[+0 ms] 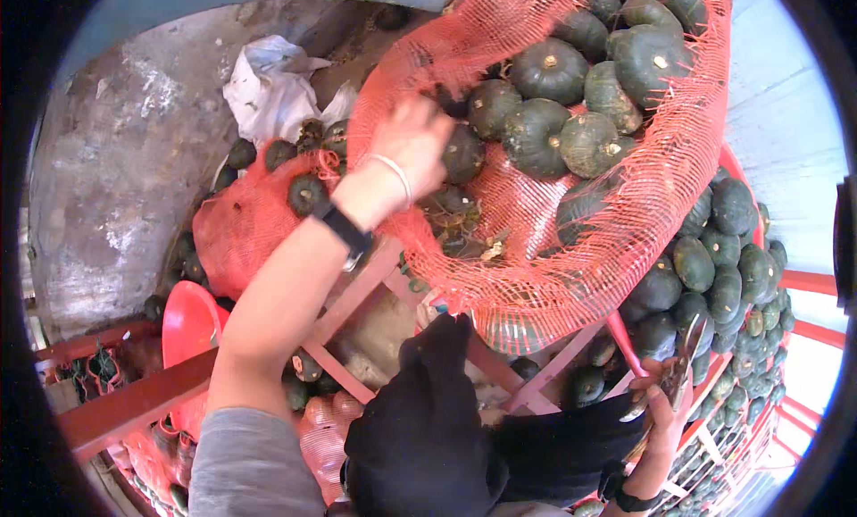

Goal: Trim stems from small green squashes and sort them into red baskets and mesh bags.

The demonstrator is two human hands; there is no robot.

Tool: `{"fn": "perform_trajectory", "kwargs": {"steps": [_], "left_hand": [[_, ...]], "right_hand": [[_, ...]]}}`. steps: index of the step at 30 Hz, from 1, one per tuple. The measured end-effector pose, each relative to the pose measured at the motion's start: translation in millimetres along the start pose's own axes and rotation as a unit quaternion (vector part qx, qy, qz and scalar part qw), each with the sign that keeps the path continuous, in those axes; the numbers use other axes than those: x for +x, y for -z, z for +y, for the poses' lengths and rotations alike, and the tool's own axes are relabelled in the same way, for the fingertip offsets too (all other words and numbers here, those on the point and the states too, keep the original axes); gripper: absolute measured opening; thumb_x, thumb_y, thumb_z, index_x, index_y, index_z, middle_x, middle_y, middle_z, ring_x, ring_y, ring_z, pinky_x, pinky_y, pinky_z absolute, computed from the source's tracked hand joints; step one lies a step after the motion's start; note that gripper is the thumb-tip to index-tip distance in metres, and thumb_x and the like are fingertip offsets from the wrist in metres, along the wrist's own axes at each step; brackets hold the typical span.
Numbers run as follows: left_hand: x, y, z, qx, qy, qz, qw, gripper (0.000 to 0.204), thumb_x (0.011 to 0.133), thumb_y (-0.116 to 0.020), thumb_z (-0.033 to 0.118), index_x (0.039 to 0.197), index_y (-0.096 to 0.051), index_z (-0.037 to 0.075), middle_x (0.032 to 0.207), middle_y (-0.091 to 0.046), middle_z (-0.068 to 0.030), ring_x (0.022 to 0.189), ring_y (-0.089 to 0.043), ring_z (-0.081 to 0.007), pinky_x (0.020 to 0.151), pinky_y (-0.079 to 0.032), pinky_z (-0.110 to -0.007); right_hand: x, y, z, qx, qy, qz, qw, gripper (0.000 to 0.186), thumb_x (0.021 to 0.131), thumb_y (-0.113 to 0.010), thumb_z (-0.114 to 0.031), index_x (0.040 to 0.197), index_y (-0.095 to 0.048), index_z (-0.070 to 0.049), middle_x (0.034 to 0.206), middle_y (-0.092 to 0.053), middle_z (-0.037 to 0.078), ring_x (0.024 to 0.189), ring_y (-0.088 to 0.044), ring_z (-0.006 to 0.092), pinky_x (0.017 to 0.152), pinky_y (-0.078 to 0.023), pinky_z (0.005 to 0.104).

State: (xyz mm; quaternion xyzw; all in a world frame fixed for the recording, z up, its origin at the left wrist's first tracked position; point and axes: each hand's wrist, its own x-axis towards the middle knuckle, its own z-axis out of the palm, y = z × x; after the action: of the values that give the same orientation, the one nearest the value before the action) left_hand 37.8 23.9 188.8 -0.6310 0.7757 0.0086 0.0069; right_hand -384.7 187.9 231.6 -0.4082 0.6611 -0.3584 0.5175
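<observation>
My left hand (415, 142), blurred at the fingers, reaches onto the left side of an open red mesh bag (428, 44) among dark green squash (549, 70); whether it grips anything is unclear. At lower right my right hand (662, 414) holds metal shears (687, 356), blades upward, below the bag and beside a red strip (625, 338). More squash and leafy debris lie inside the bag.
A red slatted metal frame (138, 405) runs beneath, with a red plastic basin (183, 312), another mesh bag (232, 236), white sacking (272, 84) and a large pile of squash (732, 258) at right. Dark fabric (420, 419) fills the lower middle.
</observation>
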Motion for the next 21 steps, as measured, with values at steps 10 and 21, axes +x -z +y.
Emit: {"fn": "perform_trajectory", "kwargs": {"steps": [10,21], "left_hand": [[12,5,-68,-0.451,0.121,0.060,0.882,0.070,0.067,-0.071,0.017,0.129,-0.042,0.002,0.119,-0.056,-0.0158,0.107,-0.056,-0.0293,0.092,-0.045,-0.035],[-75,8,28,-0.978,0.167,0.030,0.121,0.077,0.080,-0.042,0.065,0.140,-0.034,0.017,0.145,-0.028,-0.0192,0.129,-0.030,-0.0472,0.097,-0.025,-0.071]], "right_hand": [[-14,-2,9,0.047,-0.065,0.021,0.997,0.051,0.069,-0.062,-0.008,0.116,-0.042,-0.001,0.097,-0.059,0.011,0.076,-0.060,0.0185,0.071,-0.048,0.0294],[8,-50,-20,-0.214,0.119,-0.126,0.961,0.054,0.069,-0.066,-0.007,0.117,-0.043,-0.001,0.089,-0.055,0.007,0.072,-0.055,0.0140,0.065,-0.047,0.0282]]}}
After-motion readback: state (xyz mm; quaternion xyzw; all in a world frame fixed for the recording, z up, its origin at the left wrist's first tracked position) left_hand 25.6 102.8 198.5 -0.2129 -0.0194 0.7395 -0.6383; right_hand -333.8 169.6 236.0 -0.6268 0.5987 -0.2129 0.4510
